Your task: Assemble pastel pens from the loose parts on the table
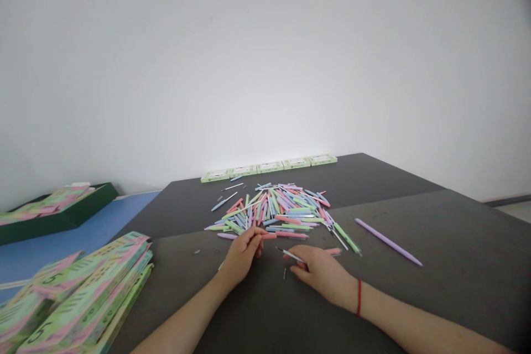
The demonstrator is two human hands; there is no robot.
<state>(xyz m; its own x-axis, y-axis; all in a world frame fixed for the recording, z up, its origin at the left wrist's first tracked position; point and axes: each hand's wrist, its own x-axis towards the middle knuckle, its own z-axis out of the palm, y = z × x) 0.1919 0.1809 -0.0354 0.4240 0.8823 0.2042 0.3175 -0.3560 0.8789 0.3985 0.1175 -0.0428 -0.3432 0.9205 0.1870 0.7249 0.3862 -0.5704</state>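
Note:
My left hand (244,254) is closed in a pinch on a coral-pink pen barrel (269,236), whose end sticks out to the right. My right hand (321,274) pinches a slim white pen refill (291,255) with a dark tip pointing left toward the barrel; the two pieces are apart. Another coral pen piece (333,251) lies partly hidden behind the right hand. Just beyond both hands spreads a heap of pastel pen parts (286,210), with barrels and refills mixed. A tiny spring-like piece (284,273) rests on the dark table between the hands.
A single purple pen (388,241) lies to the right. Light-green boxes (269,167) stand in a row along the far edge by the wall. Stacked pastel packages (83,293) are at the near left, with a dark green tray (95,204) of more packages behind.

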